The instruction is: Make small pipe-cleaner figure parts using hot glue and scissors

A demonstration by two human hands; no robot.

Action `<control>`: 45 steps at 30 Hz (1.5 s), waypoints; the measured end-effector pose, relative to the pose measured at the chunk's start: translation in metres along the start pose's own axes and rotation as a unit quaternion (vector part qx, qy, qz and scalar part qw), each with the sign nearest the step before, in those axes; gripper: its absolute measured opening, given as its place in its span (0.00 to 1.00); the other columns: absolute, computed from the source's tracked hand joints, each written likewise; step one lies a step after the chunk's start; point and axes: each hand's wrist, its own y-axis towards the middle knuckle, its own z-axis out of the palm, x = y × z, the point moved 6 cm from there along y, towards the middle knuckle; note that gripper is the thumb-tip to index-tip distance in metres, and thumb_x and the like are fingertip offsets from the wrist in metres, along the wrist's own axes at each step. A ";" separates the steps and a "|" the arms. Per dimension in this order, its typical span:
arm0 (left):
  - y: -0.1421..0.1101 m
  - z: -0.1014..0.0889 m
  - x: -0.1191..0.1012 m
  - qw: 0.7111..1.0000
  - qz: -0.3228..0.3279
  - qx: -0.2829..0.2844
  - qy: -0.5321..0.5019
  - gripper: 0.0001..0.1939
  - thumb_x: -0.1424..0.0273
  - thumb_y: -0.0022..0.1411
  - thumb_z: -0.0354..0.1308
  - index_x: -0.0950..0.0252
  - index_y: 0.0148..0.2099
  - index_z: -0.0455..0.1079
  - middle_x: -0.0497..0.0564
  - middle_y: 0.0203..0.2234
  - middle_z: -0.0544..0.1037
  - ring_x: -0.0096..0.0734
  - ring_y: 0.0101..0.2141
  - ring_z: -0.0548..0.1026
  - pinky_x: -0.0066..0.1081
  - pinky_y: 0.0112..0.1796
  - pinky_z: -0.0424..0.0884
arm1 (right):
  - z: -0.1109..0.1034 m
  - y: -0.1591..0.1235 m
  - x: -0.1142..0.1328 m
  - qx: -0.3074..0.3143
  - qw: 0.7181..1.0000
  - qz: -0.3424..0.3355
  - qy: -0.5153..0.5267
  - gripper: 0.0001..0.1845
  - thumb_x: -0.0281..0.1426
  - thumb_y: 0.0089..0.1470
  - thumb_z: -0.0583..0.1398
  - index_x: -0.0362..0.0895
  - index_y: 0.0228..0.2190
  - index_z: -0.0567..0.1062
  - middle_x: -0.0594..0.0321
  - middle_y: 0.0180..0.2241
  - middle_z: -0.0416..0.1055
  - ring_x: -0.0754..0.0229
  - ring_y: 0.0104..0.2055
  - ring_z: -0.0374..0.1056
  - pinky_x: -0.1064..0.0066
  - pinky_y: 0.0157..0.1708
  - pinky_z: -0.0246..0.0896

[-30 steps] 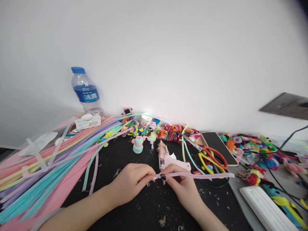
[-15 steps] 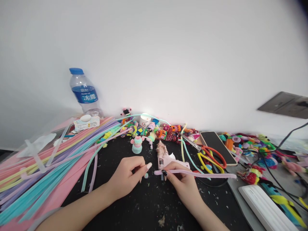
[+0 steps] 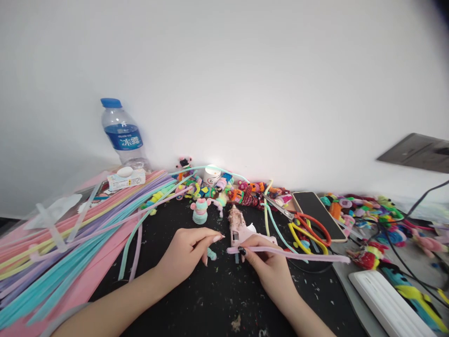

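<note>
My right hand (image 3: pixel 270 267) is closed on a long lilac-pink pipe cleaner (image 3: pixel 301 256). It pinches the stem near its left end and holds it level above the black table top (image 3: pixel 224 299), with the length running off to the right. My left hand (image 3: pixel 187 255) has let go and holds nothing. Its fingers are loosely curled and apart over a small teal scrap (image 3: pixel 211 254) lying on the table. A pink glue gun (image 3: pixel 241 228) lies just behind both hands.
A big fan of pastel pipe cleaners (image 3: pixel 70 243) covers the left side, with a water bottle (image 3: pixel 122 135) behind it. A small teal and pink figure (image 3: pixel 200 211), red-handled scissors (image 3: pixel 310 228), a phone (image 3: pixel 317 213), heaps of bright craft pieces (image 3: pixel 365 213), cables and a white bar (image 3: pixel 386 299) lie around.
My left hand released the pipe cleaner's end and drew back to the left, over the teal scrap. My right hand keeps the pipe cleaner, shifted slightly away from me.
</note>
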 end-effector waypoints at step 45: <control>-0.011 0.013 -0.021 0.976 0.197 0.077 0.061 0.08 0.73 0.62 0.52 0.64 0.38 0.73 0.50 0.31 0.78 0.28 0.32 0.75 0.24 0.34 0.68 | 0.007 -0.004 0.007 0.042 0.997 -0.054 -0.024 0.06 0.27 0.52 0.60 0.45 0.29 0.78 0.61 0.27 0.76 0.59 0.30 0.70 0.70 0.31 0.65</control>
